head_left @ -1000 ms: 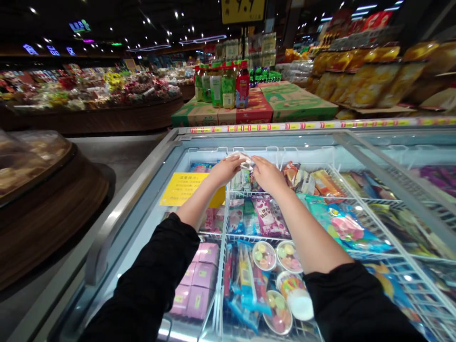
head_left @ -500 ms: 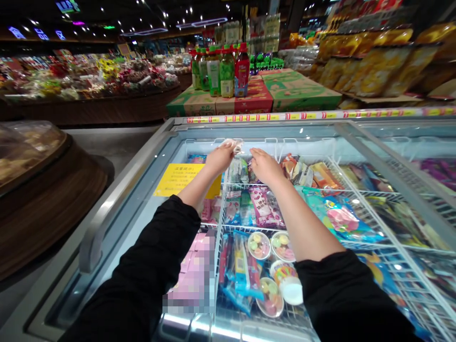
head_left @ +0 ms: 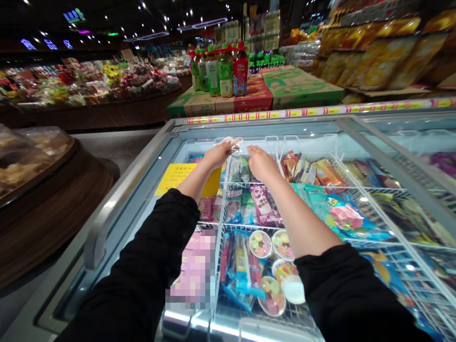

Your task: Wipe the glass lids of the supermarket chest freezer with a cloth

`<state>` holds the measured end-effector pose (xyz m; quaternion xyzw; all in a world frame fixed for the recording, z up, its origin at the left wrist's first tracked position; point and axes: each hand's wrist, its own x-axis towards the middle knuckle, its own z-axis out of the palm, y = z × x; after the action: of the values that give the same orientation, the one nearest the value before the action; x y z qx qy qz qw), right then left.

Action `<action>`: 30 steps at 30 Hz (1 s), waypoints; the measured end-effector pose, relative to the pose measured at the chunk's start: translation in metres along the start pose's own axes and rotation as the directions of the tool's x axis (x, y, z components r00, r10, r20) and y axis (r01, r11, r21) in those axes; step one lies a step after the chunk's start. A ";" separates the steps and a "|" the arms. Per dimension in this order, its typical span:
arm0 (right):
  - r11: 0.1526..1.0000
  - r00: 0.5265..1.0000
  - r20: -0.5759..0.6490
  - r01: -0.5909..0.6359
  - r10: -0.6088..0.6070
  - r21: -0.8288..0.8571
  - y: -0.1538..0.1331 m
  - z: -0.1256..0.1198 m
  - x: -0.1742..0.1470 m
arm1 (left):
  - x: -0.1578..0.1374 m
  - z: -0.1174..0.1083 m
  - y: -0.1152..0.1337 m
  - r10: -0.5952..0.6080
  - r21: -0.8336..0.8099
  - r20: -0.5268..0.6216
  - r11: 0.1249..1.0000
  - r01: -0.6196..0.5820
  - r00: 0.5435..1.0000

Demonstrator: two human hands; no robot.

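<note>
My left hand (head_left: 217, 155) is closed around a crumpled white tissue or thin cloth (head_left: 235, 142), which sticks out past the fingertips. Just to its right, my right hand (head_left: 262, 163) has its fingers stretched forward and holds nothing that I can see. Both hands are over the far part of the chest freezer's glass lid (head_left: 309, 135). A yellow notice (head_left: 171, 179) is on the glass by my left forearm. Beneath the lid, wire baskets hold wrapped ice creams (head_left: 263, 204) and clear-topped cups (head_left: 260, 244).
A curved metal handle (head_left: 95, 237) is on the lid at left. Behind the freezer, bottles (head_left: 225, 71) stand on cartons (head_left: 299, 88). A round wooden stand (head_left: 53, 213) with bagged goods is on the left; bagged yellow goods (head_left: 384, 61) are stacked at right.
Both hands have shifted very slightly, my right hand a little to the left. The camera view has turned a little. My left hand keeps hold of the white tissue or cloth.
</note>
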<state>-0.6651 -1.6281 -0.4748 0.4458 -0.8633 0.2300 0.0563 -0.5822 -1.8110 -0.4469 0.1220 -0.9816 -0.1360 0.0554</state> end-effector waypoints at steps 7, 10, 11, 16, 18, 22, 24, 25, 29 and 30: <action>1.000 1.000 -0.023 0.020 -0.021 -0.020 0.003 0.006 0.002 | -0.026 0.005 0.020 -0.096 0.087 -0.109 0.990 0.106 0.989; 0.999 0.999 -0.028 0.031 -0.032 -0.028 0.003 0.009 0.003 | -0.021 0.010 0.034 -0.038 0.091 -0.057 0.995 0.043 0.998; 0.999 0.999 -0.027 0.030 -0.030 -0.026 0.003 0.009 0.003 | -0.015 0.010 0.036 -0.014 0.079 -0.031 0.997 0.016 0.999; 1.000 1.000 -0.010 0.016 -0.016 -0.009 0.003 0.007 0.002 | 0.011 0.004 0.018 -0.032 0.032 -0.014 0.999 0.032 0.999; 1.000 1.000 -0.007 0.026 -0.026 -0.009 0.003 0.007 0.002 | 0.007 0.002 0.008 -0.070 0.043 -0.040 0.997 0.072 0.997; 0.999 0.999 0.005 0.048 -0.048 -0.003 0.001 0.007 0.002 | -0.016 0.005 0.006 -0.060 0.067 -0.074 0.996 0.065 0.995; 0.998 0.998 0.021 0.064 -0.064 -0.013 -0.001 0.007 0.002 | -0.019 0.007 0.010 -0.022 0.062 -0.060 0.998 0.026 0.998; 0.998 0.997 0.027 0.067 -0.067 -0.019 -0.003 0.006 0.001 | -0.017 0.008 0.012 0.003 0.055 -0.045 0.998 0.000 0.999; 0.998 0.997 0.049 0.057 -0.055 -0.040 -0.006 0.000 -0.002 | 0.014 0.007 0.008 0.062 0.031 0.019 0.998 -0.062 0.998; 0.997 0.997 0.054 0.058 -0.055 -0.042 -0.006 0.000 -0.002 | 0.022 0.006 0.005 0.041 0.037 0.022 0.998 -0.042 0.999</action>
<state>-0.6589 -1.6290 -0.4730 0.4747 -0.8563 0.1976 0.0495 -0.6055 -1.8109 -0.4494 0.1011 -0.9868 -0.1179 0.0455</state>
